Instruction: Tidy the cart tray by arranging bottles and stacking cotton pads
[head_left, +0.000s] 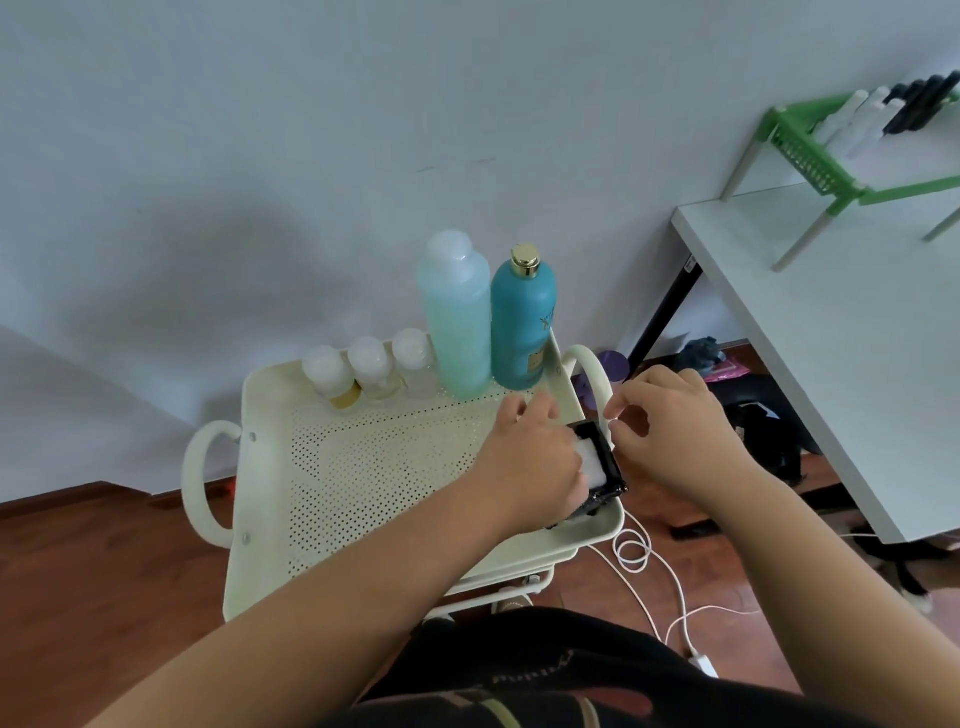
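A cream perforated cart tray (363, 467) carries a row along its far edge: three small clear bottles (371, 366), a tall pale-green bottle (457, 317) and a teal bottle with a gold cap (523, 322), all upright. At the tray's right side sits a black box (608, 457) holding white cotton pads (592, 460). My left hand (530, 457) lies over the box and presses on the pads. My right hand (675, 421) hovers just right of the box, fingers curled, thumb and forefinger close together; I cannot tell whether it pinches a pad.
The cart has looped handles on the left (200, 483) and right (589, 374). A white table (831, 338) stands to the right with a green rack (831, 150) of bottles. White cables (654, 566) lie on the wooden floor beside the cart.
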